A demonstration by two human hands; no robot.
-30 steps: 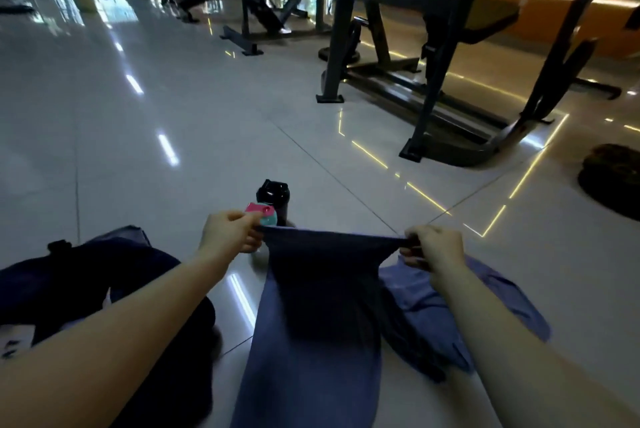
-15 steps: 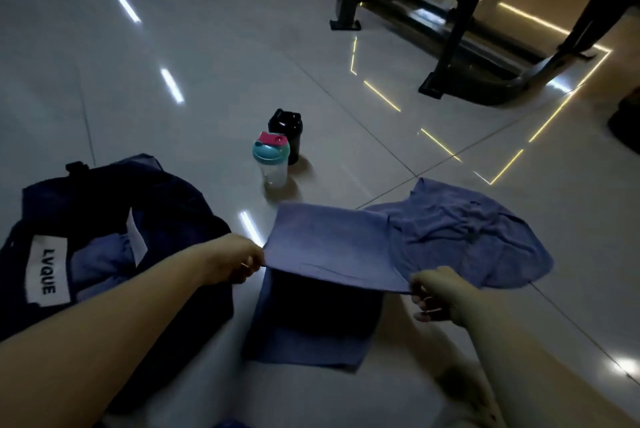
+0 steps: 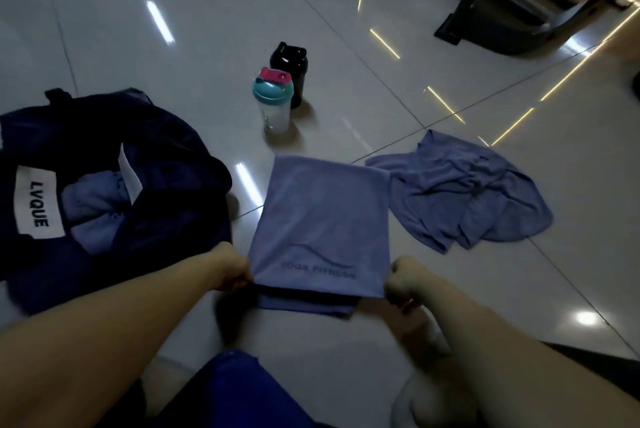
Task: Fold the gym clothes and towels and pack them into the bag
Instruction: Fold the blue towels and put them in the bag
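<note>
The towel (image 3: 322, 219) lies on the floor (image 3: 138, 29) straight ahead of the person, folded over on itself. Its far folded edge is down on the tile and its near edge is raised between the two hands. The left hand (image 3: 232, 268) grasps the near left corner of the top layer, fingers (image 3: 242, 280) curled under the cloth. The right hand (image 3: 407, 280) grasps the near right corner, fingers (image 3: 398, 290) clenched on the hem. The top layer hangs taut between them, with a wave line and the words "YOGA FITNESS" printed near that edge. Under it the lower layer shows as a dark strip flat on the floor, reaching a little nearer the person than the raised edge.

The bag (image 3: 166, 150) sits open on the floor to the left, its near right side close to the left wrist. A white "LVQUE" label faces up and blue fabric (image 3: 93, 199) lies inside. A strip of bare tile runs between the bag and the towel's left edge. On the right a crumpled cloth (image 3: 467, 199) lies just beside the towel's right edge, closest at the far right corner; whether they touch there I cannot tell. Beyond the far edge, across a stretch of tile, stands a clear shaker (image 3: 273, 105) with a teal lid, and just behind it a black bottle (image 3: 289, 70). A machine base (image 3: 485, 1) stands well apart at the far right. The person's blue-clad knee (image 3: 235, 389) is near, below the hands.
</note>
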